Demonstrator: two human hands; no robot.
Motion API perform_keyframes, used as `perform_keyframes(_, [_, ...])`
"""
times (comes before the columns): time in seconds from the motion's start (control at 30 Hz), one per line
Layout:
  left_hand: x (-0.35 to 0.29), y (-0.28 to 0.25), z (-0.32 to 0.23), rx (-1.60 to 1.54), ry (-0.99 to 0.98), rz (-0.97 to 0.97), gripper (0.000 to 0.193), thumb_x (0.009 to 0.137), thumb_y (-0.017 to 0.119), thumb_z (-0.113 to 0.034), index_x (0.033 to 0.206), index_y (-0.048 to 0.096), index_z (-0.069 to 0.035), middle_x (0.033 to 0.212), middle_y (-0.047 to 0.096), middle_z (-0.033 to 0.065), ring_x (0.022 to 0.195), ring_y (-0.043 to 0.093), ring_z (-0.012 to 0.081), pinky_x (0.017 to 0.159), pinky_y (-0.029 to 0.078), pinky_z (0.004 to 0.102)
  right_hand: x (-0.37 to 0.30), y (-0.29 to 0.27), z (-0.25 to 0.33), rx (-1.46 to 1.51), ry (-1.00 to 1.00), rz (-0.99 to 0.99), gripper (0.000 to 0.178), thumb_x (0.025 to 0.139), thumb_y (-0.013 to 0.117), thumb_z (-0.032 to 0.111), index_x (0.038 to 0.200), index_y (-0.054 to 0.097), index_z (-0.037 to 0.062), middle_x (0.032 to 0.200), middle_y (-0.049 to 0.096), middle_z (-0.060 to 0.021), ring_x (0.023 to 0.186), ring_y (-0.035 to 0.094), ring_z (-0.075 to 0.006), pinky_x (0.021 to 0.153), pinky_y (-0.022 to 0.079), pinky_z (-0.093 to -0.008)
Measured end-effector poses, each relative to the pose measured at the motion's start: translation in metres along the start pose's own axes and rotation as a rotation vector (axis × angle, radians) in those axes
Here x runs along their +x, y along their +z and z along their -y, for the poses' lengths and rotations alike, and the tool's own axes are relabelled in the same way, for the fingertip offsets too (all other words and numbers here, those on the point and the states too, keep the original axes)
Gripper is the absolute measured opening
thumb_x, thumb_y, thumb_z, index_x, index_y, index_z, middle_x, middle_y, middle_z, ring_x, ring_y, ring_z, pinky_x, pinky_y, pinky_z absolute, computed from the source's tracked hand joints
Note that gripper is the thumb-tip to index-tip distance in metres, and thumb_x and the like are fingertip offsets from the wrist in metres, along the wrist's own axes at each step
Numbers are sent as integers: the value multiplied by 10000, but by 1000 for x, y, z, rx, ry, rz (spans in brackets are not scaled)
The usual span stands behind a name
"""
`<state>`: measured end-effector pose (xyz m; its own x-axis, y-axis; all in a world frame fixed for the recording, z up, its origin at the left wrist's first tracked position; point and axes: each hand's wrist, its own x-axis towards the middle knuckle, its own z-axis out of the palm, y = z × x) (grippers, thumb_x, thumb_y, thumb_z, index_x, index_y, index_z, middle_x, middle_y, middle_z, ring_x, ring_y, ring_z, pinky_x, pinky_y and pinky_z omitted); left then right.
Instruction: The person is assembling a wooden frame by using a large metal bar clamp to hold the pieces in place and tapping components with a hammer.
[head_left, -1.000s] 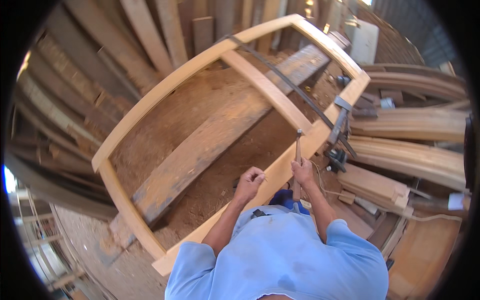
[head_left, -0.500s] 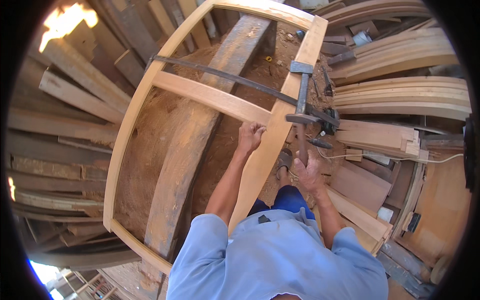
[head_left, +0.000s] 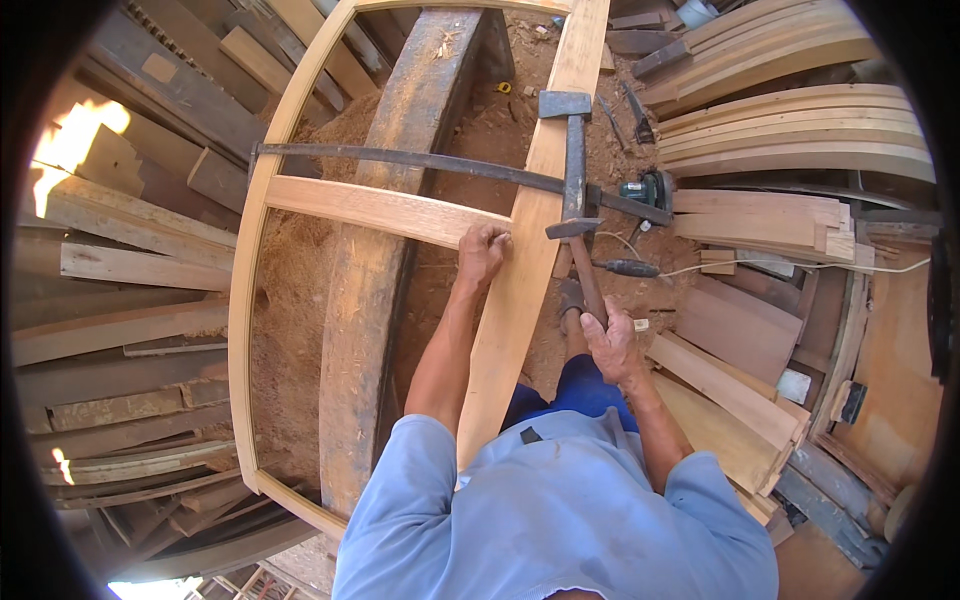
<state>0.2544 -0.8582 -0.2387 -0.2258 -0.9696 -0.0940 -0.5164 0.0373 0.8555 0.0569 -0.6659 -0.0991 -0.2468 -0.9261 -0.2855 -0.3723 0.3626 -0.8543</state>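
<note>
My right hand is wrapped around the wooden handle of a hammer. Its dark metal head overlaps the lower end of an upright metal part of a bar clamp, and I cannot tell whether they touch. The clamp's long bar crosses the curved wooden frame. My left hand is closed at the end of the crossbar, where it meets the wide right-hand rail. Whatever its fingers may pinch is hidden.
Under the frame lies a thick, worn beam on sawdust-strewn ground. A green corded power tool lies right of the clamp. Stacked curved boards line the right side; planks crowd the left.
The view has turned slightly, so the frame and clamp appear shifted and rotated. My left hand stays by the crossbar joint, and my right hand still grips the hammer.
</note>
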Motion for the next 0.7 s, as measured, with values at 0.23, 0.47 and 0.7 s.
perform_keyframes(0.23, [-2, 1, 4, 30, 57, -9, 93, 870, 715, -104, 936, 749, -49, 835, 662, 148, 752, 661, 245, 699, 518, 370, 4, 11, -2, 10, -70, 15, 442, 967, 589, 344, 1210, 570, -25, 915, 637, -221, 872, 626, -382, 797, 489, -447])
perform_keyframes(0.47, [1, 6, 14, 31, 154, -25, 82, 766, 762, -41, 841, 746, -69, 737, 668, 144, 683, 642, 302, 636, 515, 402, 30, 24, 10, -327, -126, 47, 607, 965, 552, 190, 1528, 331, 138, 1015, 658, -260, 941, 641, -456, 808, 503, -524])
perform_keyframes(0.7, [3, 11, 14, 33, 151, -29, 71, 764, 763, -62, 833, 749, -70, 734, 661, 168, 675, 626, 335, 618, 499, 430, 45, 28, 9, -487, -207, 76, 655, 949, 572, 172, 1547, 308, 192, 942, 662, -206, 847, 656, -413, 743, 521, -519])
